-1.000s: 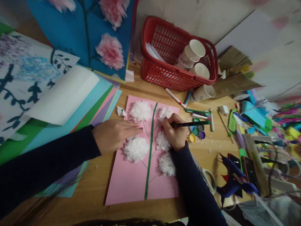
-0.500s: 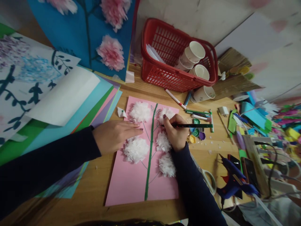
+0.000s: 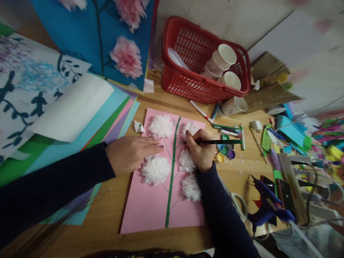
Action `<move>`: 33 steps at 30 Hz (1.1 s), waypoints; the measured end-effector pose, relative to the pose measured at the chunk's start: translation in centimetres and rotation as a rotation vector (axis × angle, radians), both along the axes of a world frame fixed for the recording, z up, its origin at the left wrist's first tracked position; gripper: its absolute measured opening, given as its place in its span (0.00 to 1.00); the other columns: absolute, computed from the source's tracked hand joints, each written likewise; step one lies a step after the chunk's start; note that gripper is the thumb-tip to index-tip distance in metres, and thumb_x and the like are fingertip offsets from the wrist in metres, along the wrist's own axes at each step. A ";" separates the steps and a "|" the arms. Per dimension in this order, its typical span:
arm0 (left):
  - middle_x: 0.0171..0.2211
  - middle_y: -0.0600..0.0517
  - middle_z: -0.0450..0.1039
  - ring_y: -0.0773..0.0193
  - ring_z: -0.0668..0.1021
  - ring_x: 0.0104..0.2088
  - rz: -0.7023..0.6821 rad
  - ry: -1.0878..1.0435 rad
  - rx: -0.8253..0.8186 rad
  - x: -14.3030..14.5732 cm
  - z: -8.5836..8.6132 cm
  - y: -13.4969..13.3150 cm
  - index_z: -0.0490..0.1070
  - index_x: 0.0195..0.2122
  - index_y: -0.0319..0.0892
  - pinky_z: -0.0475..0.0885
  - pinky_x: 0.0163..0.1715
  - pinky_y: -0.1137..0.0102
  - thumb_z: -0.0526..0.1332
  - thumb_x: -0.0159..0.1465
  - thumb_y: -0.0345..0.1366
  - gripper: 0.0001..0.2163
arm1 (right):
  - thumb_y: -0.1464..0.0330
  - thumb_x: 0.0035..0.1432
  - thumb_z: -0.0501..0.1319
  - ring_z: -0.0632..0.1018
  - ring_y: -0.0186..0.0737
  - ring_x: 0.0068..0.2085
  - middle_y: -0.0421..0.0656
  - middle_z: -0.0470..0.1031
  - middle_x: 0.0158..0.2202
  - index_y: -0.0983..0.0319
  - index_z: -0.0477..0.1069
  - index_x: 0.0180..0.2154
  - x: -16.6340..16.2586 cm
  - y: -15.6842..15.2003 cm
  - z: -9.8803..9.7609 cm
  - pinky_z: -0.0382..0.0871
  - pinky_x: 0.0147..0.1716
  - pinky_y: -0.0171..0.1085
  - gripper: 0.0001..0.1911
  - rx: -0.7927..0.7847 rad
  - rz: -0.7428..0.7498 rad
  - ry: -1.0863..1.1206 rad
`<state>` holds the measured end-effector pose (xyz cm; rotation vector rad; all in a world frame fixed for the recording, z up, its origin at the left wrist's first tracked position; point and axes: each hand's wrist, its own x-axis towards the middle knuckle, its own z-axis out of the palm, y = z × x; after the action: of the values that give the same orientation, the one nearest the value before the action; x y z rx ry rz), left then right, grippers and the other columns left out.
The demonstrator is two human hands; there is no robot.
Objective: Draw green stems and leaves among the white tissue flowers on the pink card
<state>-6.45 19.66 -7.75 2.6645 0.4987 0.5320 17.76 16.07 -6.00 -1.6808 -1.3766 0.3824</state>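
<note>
A pink card [image 3: 150,208] lies on the wooden table, with a green paper stem [image 3: 172,168] down its middle and several white tissue flowers [image 3: 156,169] glued on. My left hand [image 3: 131,153] rests flat on the card's left edge, fingers stretched out between two flowers. My right hand [image 3: 200,148] is closed around a dark pencil [image 3: 217,142], whose tip touches the card just right of the stem, near the upper right flower [image 3: 191,127].
A red basket [image 3: 193,87] with paper cups stands behind the card. Markers [image 3: 228,128], small paint pots [image 3: 224,152], scissors [image 3: 236,202] and a blue glue gun [image 3: 266,208] lie to the right. Coloured paper sheets [image 3: 107,118] and flower artwork [image 3: 126,57] fill the left.
My right hand has shifted the pencil slightly, its tip moving a little left toward the stem. My left hand has stayed flat on the card.
</note>
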 end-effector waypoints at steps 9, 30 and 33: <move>0.51 0.48 0.76 0.64 0.77 0.52 -0.004 -0.099 0.062 0.0 -0.4 0.0 0.70 0.52 0.39 0.71 0.54 0.67 0.49 0.55 0.17 0.26 | 0.72 0.52 0.60 0.56 0.28 0.19 0.31 0.53 0.16 0.59 0.53 0.17 0.3 0.1 -0.2 0.50 0.20 0.33 0.18 0.043 0.039 -0.029; 0.55 0.48 0.73 0.65 0.74 0.56 -0.003 0.078 -0.016 -0.2 1.6 -0.1 0.69 0.55 0.39 0.67 0.58 0.67 0.49 0.58 0.16 0.26 | 0.69 0.53 0.61 0.56 0.28 0.19 0.32 0.54 0.15 0.59 0.53 0.17 0.0 0.0 0.0 0.50 0.19 0.33 0.20 0.036 -0.004 0.008; 0.55 0.48 0.73 0.65 0.74 0.56 0.004 0.083 -0.022 -0.1 1.7 -0.1 0.69 0.55 0.39 0.67 0.58 0.67 0.49 0.58 0.16 0.26 | 0.69 0.52 0.62 0.56 0.28 0.18 0.32 0.55 0.15 0.59 0.54 0.17 0.0 0.0 0.0 0.49 0.18 0.33 0.20 0.029 0.001 0.013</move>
<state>-6.59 19.51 -6.01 2.6734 0.5304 0.4154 17.71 16.10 -6.01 -1.6519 -1.3671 0.3719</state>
